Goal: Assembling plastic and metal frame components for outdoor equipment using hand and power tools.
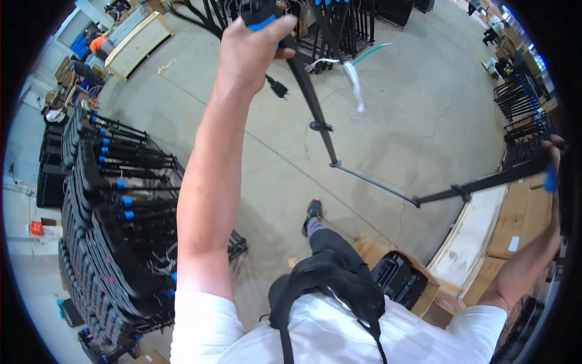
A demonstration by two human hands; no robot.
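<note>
My left hand [251, 54], raised at the top, is wrapped round one long black post [311, 100] beside a band of blue tape. A thin crossbar [376, 184] joins this post's lower end to a second black post [515, 174], making one frame. At the far right edge my right hand [555, 151] grips that second post, also near blue tape; its fingers are partly dark and hard to see. Below my left hand hangs a black power plug [278, 88]. A white cable end [354, 88] with a green strand shows beyond the post.
Stacked black frames with blue tape [103, 212] crowd the left. More black stands [336, 30] are ahead, others along the right. An open carton [427, 288] with black parts lies by my leg, near cardboard boxes [515, 224]. A wooden crate [139, 45] and people are farther off.
</note>
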